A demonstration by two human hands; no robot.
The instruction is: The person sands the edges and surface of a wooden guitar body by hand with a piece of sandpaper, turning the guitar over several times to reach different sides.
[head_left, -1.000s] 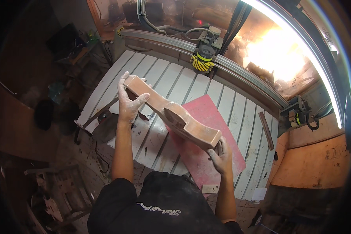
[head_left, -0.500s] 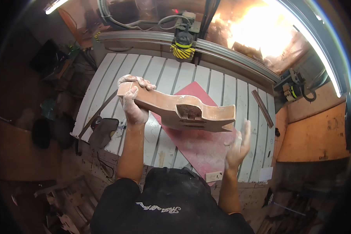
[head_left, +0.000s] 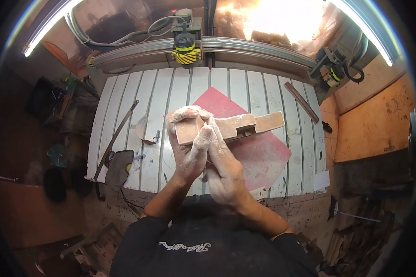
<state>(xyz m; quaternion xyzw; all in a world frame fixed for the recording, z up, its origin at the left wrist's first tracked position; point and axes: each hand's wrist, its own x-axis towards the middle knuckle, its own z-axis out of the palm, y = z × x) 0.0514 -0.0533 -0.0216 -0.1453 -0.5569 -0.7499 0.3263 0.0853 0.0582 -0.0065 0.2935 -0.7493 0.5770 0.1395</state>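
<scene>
A bare wooden electric guitar body [head_left: 235, 129] is held up on edge above the table, with a cut-out cavity [head_left: 246, 131] in its side. My left hand [head_left: 187, 150], coated in pale dust, is wrapped round its left end, thumb on the near side. My right hand [head_left: 224, 173], also dusty, lies against the body beside the left thumb, its visible fingers stretched out and the rest hidden. Beneath the body, a red sheet [head_left: 263, 161] lies turned cornerwise on the white slatted table [head_left: 125, 111].
A long dark strip [head_left: 118, 138] and a dark grey padded thing [head_left: 120, 167] lie at the table's left. At the right is a brown wooden strip [head_left: 302, 102]. A machine head with striped yellow guard [head_left: 186, 55] hangs on a metal rail [head_left: 245, 45] behind.
My right hand has come in from the right to the guitar body, beside my left. The body has turned and come nearer, its cavity now showing from another side.
</scene>
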